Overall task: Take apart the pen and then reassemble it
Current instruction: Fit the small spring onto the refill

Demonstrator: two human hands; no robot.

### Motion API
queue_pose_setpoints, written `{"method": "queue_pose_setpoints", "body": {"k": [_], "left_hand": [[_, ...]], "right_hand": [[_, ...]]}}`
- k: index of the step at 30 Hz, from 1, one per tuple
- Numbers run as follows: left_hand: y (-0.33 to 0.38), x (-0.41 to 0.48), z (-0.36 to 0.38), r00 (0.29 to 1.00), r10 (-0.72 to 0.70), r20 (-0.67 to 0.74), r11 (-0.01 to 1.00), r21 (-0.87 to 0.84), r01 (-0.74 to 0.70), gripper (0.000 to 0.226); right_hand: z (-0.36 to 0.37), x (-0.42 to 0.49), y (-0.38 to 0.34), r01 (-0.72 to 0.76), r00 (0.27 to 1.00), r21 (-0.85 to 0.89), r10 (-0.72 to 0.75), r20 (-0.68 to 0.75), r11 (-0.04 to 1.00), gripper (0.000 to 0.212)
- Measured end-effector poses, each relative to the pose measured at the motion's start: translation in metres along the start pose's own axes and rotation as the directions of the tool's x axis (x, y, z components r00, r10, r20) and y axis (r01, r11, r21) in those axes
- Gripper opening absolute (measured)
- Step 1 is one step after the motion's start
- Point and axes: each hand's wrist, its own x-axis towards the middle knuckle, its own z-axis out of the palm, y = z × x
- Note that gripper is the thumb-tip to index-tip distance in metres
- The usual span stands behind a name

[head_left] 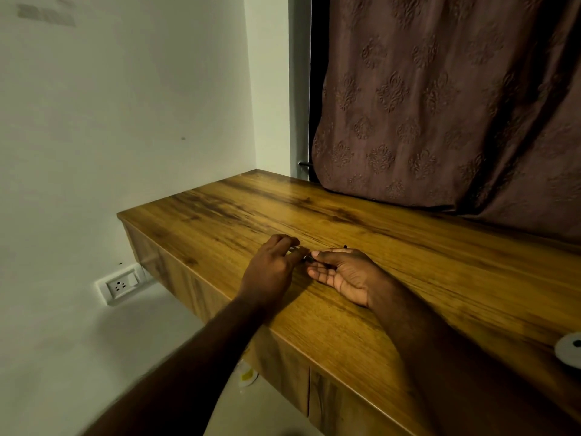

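My two hands meet over the middle of the wooden desk point(408, 265). A thin dark pen point(306, 258) shows only as a short piece between them; most of it is hidden by fingers. My left hand point(273, 265) is palm down with its fingertips pinched on the pen's left end. Resting palm up on the desk, my right hand point(342, 272) has its thumb and fingers closed on the pen's right part. A small dark tip point(345, 246) pokes out behind the right hand. Whether the pen is whole or in parts cannot be made out.
A brown patterned curtain point(440, 105) hangs at the back of the desk. A white round object point(569, 349) lies at the desk's right edge. A wall socket point(121, 286) sits low on the left wall, with a small yellow and white item point(246, 374) on the floor.
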Motion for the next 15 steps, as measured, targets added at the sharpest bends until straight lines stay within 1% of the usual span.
{"method": "queue_pose_setpoints", "body": {"k": [3,6,8,12,15], "left_hand": [[-0.0017,-0.0006,0.0021,0.999,-0.012,-0.03,1.0,-0.013,0.011,0.029],[-0.0026,-0.0004,0.0037,0.999,-0.03,-0.034,0.999,-0.02,0.03,0.032],[-0.0027,0.0001,0.0034,0.999,-0.028,-0.036,0.999,-0.018,0.027,0.029],[-0.0028,0.0005,0.0032,0.999,-0.047,0.017,0.997,-0.057,0.048,0.042],[-0.0039,0.0008,0.005,0.997,-0.063,0.039,0.994,-0.084,0.066,0.044]], "right_hand": [[-0.0003,-0.0001,0.0002,0.002,1.0,0.021,-0.002,0.009,1.0,0.008],[-0.0003,-0.0007,-0.0004,-0.001,1.0,0.023,0.001,0.01,1.0,0.009],[-0.0001,-0.0009,-0.0008,-0.003,1.0,0.018,0.003,0.002,1.0,0.009],[0.0004,-0.0012,-0.0009,0.0,1.0,0.016,0.0,-0.011,1.0,0.009],[0.0005,-0.0017,-0.0012,-0.002,1.0,0.025,0.002,-0.016,1.0,0.011]]}}
